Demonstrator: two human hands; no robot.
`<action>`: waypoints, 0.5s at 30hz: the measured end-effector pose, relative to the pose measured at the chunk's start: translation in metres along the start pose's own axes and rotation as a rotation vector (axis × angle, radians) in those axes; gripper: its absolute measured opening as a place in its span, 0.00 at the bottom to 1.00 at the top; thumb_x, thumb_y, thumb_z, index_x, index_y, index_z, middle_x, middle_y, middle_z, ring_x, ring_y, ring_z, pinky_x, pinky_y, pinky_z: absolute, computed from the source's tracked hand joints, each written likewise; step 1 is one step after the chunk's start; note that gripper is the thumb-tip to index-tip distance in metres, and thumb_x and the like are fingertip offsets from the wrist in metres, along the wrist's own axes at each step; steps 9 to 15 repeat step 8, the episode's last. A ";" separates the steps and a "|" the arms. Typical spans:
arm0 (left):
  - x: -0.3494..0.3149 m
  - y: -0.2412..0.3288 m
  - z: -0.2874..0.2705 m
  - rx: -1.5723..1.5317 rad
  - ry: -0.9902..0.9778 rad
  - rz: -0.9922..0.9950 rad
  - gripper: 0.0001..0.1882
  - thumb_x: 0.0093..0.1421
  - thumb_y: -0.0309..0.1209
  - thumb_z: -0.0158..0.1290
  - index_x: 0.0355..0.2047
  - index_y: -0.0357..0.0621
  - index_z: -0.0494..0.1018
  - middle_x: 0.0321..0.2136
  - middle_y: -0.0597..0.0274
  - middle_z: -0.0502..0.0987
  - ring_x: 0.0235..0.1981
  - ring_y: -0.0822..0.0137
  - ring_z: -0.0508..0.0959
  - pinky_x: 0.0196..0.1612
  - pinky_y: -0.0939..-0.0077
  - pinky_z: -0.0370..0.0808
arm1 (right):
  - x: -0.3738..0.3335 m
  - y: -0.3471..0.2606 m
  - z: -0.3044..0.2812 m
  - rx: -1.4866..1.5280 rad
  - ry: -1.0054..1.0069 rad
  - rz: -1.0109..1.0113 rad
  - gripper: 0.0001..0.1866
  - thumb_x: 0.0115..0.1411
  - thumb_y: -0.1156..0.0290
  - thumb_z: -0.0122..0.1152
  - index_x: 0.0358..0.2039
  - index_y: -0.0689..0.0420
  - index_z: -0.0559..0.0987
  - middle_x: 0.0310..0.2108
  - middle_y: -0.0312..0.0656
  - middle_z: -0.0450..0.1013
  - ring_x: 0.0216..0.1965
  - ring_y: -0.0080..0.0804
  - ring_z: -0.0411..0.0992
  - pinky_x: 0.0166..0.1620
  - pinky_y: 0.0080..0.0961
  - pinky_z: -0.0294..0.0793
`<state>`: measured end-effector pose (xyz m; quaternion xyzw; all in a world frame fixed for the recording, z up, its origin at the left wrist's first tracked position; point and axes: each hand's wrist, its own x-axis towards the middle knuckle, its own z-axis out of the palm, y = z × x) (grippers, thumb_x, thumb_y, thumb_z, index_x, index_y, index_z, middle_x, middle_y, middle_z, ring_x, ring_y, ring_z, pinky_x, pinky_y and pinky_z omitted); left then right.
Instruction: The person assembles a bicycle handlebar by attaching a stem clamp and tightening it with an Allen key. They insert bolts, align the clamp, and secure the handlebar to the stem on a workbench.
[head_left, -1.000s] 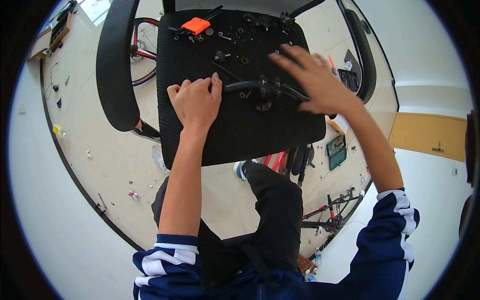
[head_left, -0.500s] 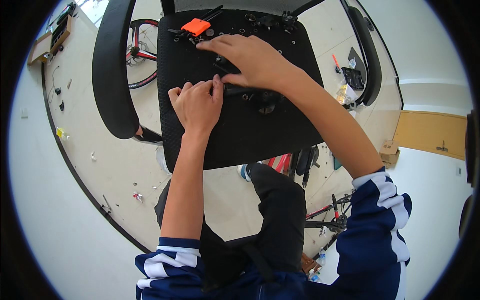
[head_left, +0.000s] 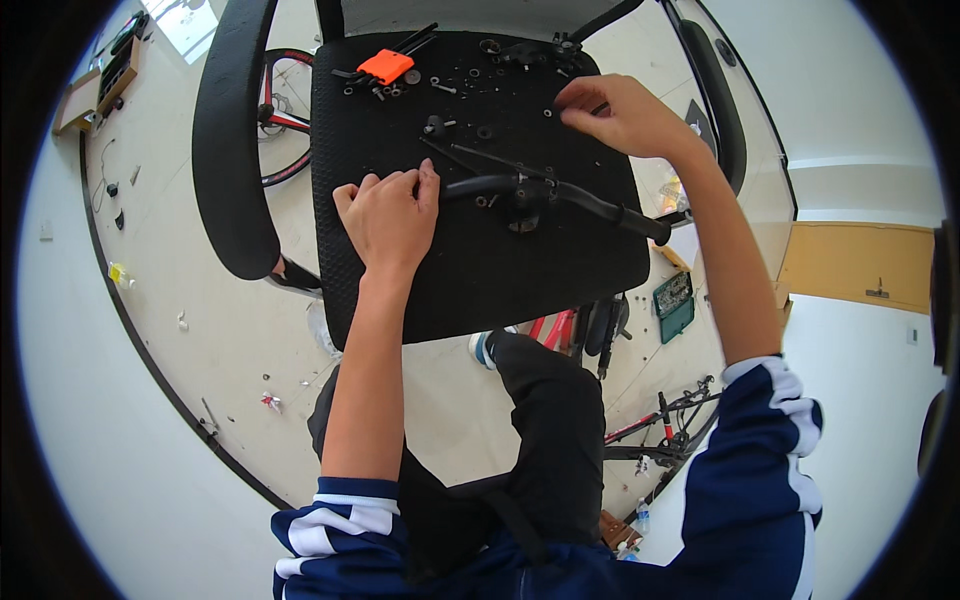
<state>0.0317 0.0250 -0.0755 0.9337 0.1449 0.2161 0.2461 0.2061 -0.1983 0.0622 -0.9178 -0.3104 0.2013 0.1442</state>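
Observation:
A black bicycle handlebar (head_left: 590, 203) lies across the black chair seat (head_left: 460, 290). My left hand (head_left: 385, 220) is closed round its left end. A dark clamp (head_left: 527, 200) sits on the middle of the bar. Thin black rods (head_left: 485, 157) lie just behind the bar. My right hand (head_left: 625, 115) hovers over the seat's right side, thumb and forefinger apart and the other fingers curled, with nothing visible between them. By its fingertips lies a small nut (head_left: 548, 113). A small black clamp part with a bolt (head_left: 435, 126) rests behind the bar.
An orange holder with black hex keys (head_left: 386, 67) lies at the seat's back left, near loose bolts and washers. Dark bike parts (head_left: 525, 52) are at the back right. Armrests flank the seat. On the floor are a wheel (head_left: 285, 125), bike frame (head_left: 665, 430) and green case (head_left: 674, 305).
My right hand has moved right, from over the seat's middle to its right side, uncovering the handlebar and small parts. The left hand stays on the bar's end. The view has shifted slightly.

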 end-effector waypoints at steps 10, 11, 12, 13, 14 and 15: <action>0.001 0.002 -0.007 0.030 -0.006 0.000 0.22 0.66 0.44 0.53 0.18 0.47 0.82 0.11 0.64 0.74 0.23 0.65 0.76 0.42 0.65 0.61 | -0.025 -0.067 0.041 0.051 0.016 -0.161 0.18 0.55 0.57 0.72 0.34 0.61 0.84 0.24 0.49 0.77 0.27 0.35 0.76 0.32 0.32 0.72; 0.001 0.002 -0.007 0.030 -0.006 0.000 0.22 0.66 0.44 0.53 0.18 0.47 0.82 0.11 0.64 0.74 0.23 0.65 0.76 0.42 0.65 0.61 | -0.025 -0.067 0.041 0.051 0.016 -0.161 0.18 0.55 0.57 0.72 0.34 0.61 0.84 0.24 0.49 0.77 0.27 0.35 0.76 0.32 0.32 0.72; 0.001 0.002 -0.007 0.030 -0.006 0.000 0.22 0.66 0.44 0.53 0.18 0.47 0.82 0.11 0.64 0.74 0.23 0.65 0.76 0.42 0.65 0.61 | -0.025 -0.067 0.041 0.051 0.016 -0.161 0.18 0.55 0.57 0.72 0.34 0.61 0.84 0.24 0.49 0.77 0.27 0.35 0.76 0.32 0.32 0.72; 0.001 0.002 -0.007 0.030 -0.006 0.000 0.22 0.66 0.44 0.53 0.18 0.47 0.82 0.11 0.64 0.74 0.23 0.65 0.76 0.42 0.65 0.61 | -0.025 -0.067 0.041 0.051 0.016 -0.161 0.18 0.55 0.57 0.72 0.34 0.61 0.84 0.24 0.49 0.77 0.27 0.35 0.76 0.32 0.32 0.72; 0.001 0.002 -0.007 0.030 -0.006 0.000 0.22 0.66 0.44 0.53 0.18 0.47 0.82 0.11 0.64 0.74 0.23 0.65 0.76 0.42 0.65 0.61 | -0.025 -0.067 0.041 0.051 0.016 -0.161 0.18 0.55 0.57 0.72 0.34 0.61 0.84 0.24 0.49 0.77 0.27 0.35 0.76 0.32 0.32 0.72; 0.001 0.002 -0.007 0.030 -0.006 0.000 0.22 0.66 0.44 0.53 0.18 0.47 0.82 0.11 0.64 0.74 0.23 0.65 0.76 0.42 0.65 0.61 | -0.025 -0.067 0.041 0.051 0.016 -0.161 0.18 0.55 0.57 0.72 0.34 0.61 0.84 0.24 0.49 0.77 0.27 0.35 0.76 0.32 0.32 0.72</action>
